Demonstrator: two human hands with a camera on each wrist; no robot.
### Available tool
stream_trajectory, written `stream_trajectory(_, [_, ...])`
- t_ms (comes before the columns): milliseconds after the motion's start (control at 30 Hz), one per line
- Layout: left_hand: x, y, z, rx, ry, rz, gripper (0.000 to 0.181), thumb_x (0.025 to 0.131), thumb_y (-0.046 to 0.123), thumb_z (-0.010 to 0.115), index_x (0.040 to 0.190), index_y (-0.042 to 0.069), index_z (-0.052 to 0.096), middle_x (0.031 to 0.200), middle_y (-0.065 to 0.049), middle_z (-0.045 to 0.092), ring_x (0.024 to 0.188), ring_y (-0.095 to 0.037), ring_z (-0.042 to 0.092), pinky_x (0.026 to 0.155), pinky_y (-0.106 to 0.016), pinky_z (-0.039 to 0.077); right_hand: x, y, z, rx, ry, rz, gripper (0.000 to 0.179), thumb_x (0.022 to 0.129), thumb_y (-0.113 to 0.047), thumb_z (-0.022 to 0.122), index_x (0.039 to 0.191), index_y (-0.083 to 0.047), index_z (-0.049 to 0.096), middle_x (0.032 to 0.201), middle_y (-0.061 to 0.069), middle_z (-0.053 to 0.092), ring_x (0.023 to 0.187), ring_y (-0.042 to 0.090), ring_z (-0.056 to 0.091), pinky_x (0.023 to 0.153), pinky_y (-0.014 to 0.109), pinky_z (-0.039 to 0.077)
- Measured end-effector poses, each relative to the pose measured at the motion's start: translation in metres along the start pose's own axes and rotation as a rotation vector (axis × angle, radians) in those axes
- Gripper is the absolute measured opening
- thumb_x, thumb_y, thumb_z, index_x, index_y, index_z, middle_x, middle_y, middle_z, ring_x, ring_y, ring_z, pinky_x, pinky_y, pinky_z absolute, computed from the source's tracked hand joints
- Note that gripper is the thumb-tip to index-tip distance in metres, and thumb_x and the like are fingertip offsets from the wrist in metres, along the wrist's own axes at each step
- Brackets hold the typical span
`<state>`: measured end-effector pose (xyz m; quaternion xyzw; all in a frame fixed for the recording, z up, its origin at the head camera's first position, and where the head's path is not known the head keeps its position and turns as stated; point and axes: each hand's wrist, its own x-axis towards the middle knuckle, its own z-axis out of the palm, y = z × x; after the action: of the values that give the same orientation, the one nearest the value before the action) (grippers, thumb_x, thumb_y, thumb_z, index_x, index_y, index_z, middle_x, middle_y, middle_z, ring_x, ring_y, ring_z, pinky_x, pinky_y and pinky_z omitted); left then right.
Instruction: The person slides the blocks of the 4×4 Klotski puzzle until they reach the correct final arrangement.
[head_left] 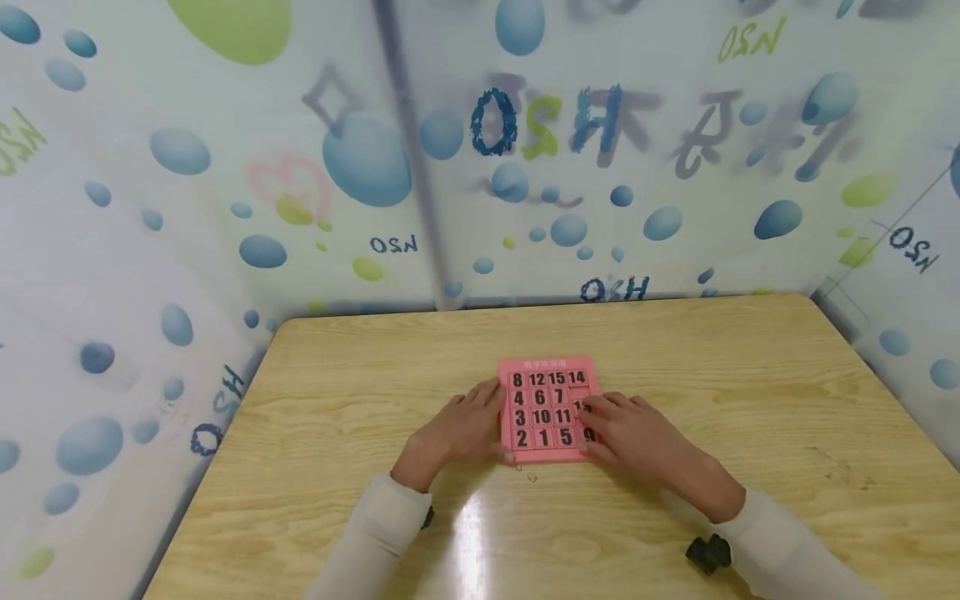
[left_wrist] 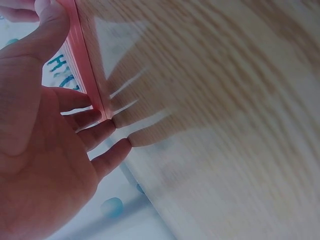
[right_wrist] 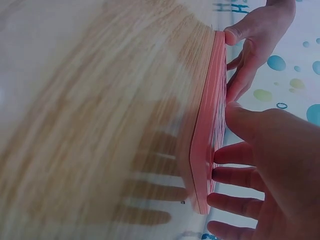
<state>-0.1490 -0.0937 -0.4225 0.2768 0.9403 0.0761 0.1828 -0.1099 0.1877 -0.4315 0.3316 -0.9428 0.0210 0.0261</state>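
Observation:
A pink sliding number puzzle [head_left: 547,457] lies flat on the table, its square tiles bearing black numbers. My left hand [head_left: 468,423] holds its left side, the thumb at the near left corner and the fingers along the edge. In the left wrist view those fingertips [left_wrist: 120,145] reach down to the tabletop beside the pink frame [left_wrist: 86,55]. Over the right column, my right hand [head_left: 637,433] touches the tiles with its fingertips and covers part of them. One tile there shows only partly, below the 14. Seen from the right wrist, the fingers [right_wrist: 235,176] are nearly straight.
The wood-grain table [head_left: 360,375] extends around the puzzle. A patterned curtain [head_left: 450,208] with bubbles and lettering hangs behind it and at both sides. A small black object [head_left: 708,554] is by the right sleeve. Small marks [head_left: 532,477] show on the tabletop near the puzzle.

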Motion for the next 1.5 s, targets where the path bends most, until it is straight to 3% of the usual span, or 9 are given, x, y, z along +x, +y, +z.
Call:
stream_trajectory(333, [-0.001,0.001,-0.001,-0.005,-0.002,0.004,0.110,0.083,0.061,0.069,0.159,0.004,0.013,0.166,-0.013,0.013,0.152,-0.028,0.016,0.118,-0.051,0.028,-0.001,-0.002,-0.002,0.037,-0.038,0.015,0.044,0.097,-0.042,0.061,0.126,-0.009,0.068,0.130,0.010,0.060,0.120,0.032,0.056,0.096,0.056,0.048])
stream_trajectory(800, [-0.001,-0.001,-0.002,-0.011,-0.007,0.007,0.109,0.084,0.061,0.067,0.159,0.005,0.011,0.166,-0.012,0.012,0.152,-0.027,0.015,0.118,-0.051,0.027,0.000,-0.003,-0.006,0.043,-0.025,0.005,0.043,0.096,-0.043,0.062,0.123,-0.010,0.070,0.127,0.010,0.062,0.116,0.030,0.058,0.095,0.054,0.049])
stream_trajectory(1133, [-0.002,0.001,-0.003,-0.030,-0.009,0.007,0.110,0.083,0.059,0.069,0.159,0.003,0.013,0.166,-0.014,0.011,0.153,-0.029,0.015,0.119,-0.052,0.026,0.016,0.009,-0.002,0.078,0.030,0.092,0.052,0.096,-0.041,0.063,0.138,-0.010,0.057,0.145,0.016,0.049,0.129,0.037,0.051,0.100,0.061,0.044])
stream_trajectory(1500, [-0.002,0.002,-0.003,-0.023,-0.013,0.001,0.110,0.084,0.058,0.069,0.159,0.003,0.012,0.166,-0.014,0.010,0.153,-0.029,0.014,0.119,-0.051,0.026,0.031,0.012,0.005,0.073,-0.054,0.160,0.058,0.100,-0.045,0.055,0.144,-0.007,0.052,0.147,0.016,0.046,0.132,0.038,0.047,0.103,0.061,0.041])
